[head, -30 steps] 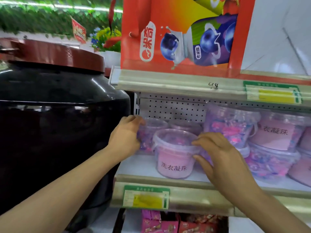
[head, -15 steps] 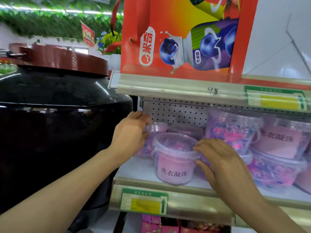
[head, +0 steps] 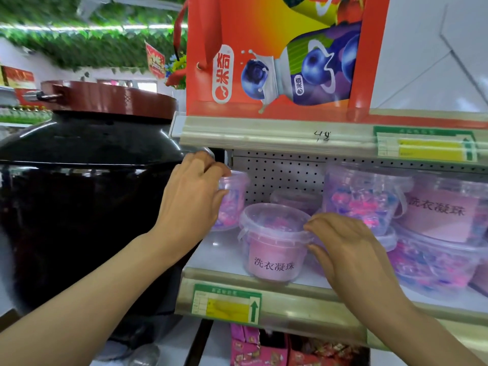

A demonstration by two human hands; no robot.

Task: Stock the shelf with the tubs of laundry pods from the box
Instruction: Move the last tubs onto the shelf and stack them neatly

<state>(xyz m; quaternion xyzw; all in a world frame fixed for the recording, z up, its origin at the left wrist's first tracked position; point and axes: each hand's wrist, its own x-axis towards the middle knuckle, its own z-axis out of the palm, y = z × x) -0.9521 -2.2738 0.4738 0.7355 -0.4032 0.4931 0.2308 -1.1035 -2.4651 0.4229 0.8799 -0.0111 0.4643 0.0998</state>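
At the shelf's (head: pixel 237 260) left end, the left hand (head: pixel 192 199) curls its fingers round a clear tub of pods (head: pixel 233 199) standing toward the back. The labelled front tub (head: pixel 273 244) sits between the hands; the right hand (head: pixel 348 249), fingers loosely bent, touches its lid rim. The left tub is mostly hidden behind the hand, and its base is blurred.

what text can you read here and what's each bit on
"洗衣凝珠": pink label of the front tub.
"洗衣凝珠": label of the upper right tub.
"米奇": white logo on the orange carton, and smaller on its printed bottle.
"48": handwritten on the upper shelf rail.
Green-yellow price tags: too blurred.
Red hanging sign: too blurred.
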